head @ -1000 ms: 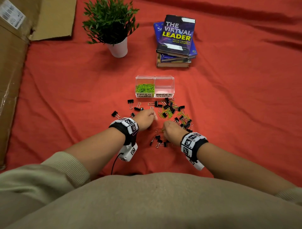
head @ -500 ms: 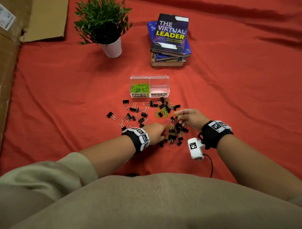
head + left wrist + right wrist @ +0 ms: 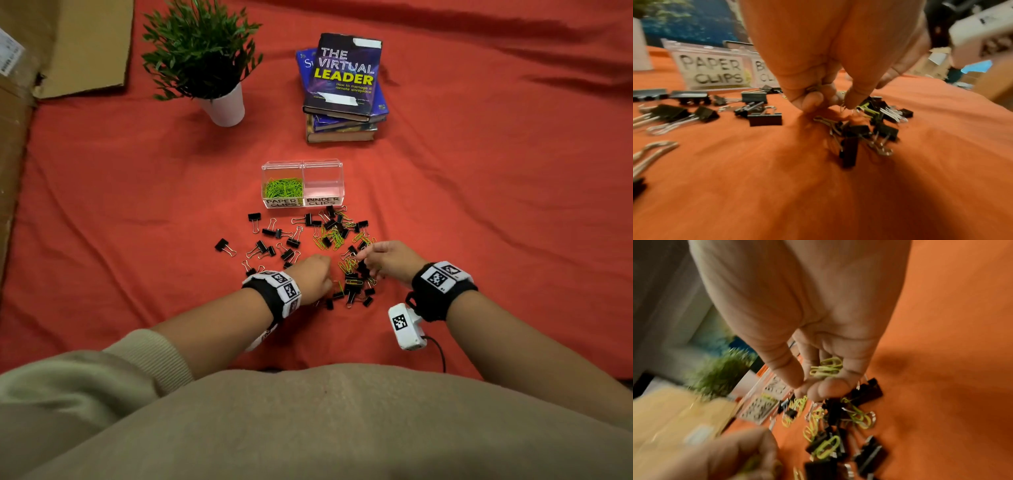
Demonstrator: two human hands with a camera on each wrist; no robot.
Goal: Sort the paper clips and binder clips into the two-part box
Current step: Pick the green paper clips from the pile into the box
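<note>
The clear two-part box (image 3: 302,163) stands beyond the pile; its left part, labelled PAPER CLIPS (image 3: 283,189), holds green clips, and its right part, BINDER CLIPS (image 3: 322,183), looks empty. Black binder clips (image 3: 356,291) and green paper clips (image 3: 330,240) lie mixed on the red cloth. My left hand (image 3: 327,274) is at the pile's near left edge, its fingers (image 3: 812,99) curled round thin wire clips, seemingly paper clips. At the pile's right side, my right hand (image 3: 363,255) cups several green paper clips (image 3: 826,368) in its curled fingers, thumb against fingertip (image 3: 797,381).
A potted plant (image 3: 222,102) and a stack of books (image 3: 342,89) stand behind the box. Cardboard (image 3: 20,144) lines the left edge. Loose binder clips (image 3: 224,246) are scattered to the left of the pile. Bare red cloth lies right of the pile.
The right hand has swung from the pile's near side to its right side. The left hand has moved right and nearer, to the pile's near left edge. The last half second brought little change.
</note>
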